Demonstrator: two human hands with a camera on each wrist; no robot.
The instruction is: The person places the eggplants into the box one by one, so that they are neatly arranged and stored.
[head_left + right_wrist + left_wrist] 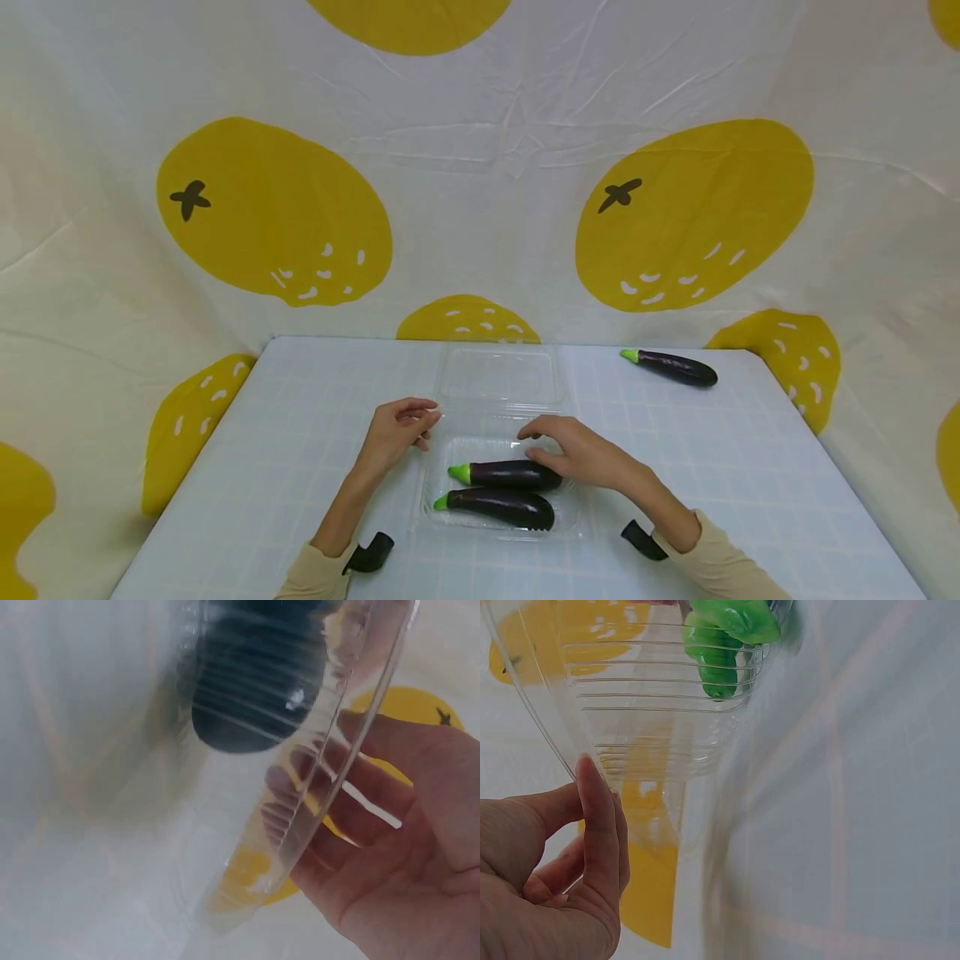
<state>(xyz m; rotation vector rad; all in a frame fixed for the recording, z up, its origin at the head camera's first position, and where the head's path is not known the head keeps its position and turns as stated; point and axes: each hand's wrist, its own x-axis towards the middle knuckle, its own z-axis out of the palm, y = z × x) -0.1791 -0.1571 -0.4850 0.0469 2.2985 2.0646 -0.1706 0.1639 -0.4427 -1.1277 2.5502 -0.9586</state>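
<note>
A clear plastic clamshell container (431, 500) lies with its lid folded back on the table. Two dark eggplants, a far one (517, 475) and a near one (498, 507), rest side by side in its base, green stem ends to the left. My left hand (397, 432) pinches the container's left rim near the hinge; the left wrist view shows thumb and finger meeting at the plastic edge. Over the base's right side, my right hand (581, 450) has its fingers loosely bent and spread, thumb close above the far eggplant. In the right wrist view its fingers show partly through the clear wall.
A third eggplant (675, 368) lies at the table's back right. The clear lid (498, 375) extends toward the back edge. A pale checked cloth (712, 467) covers the table, and a fabric backdrop (480, 192) with yellow fruit shapes hangs behind it.
</note>
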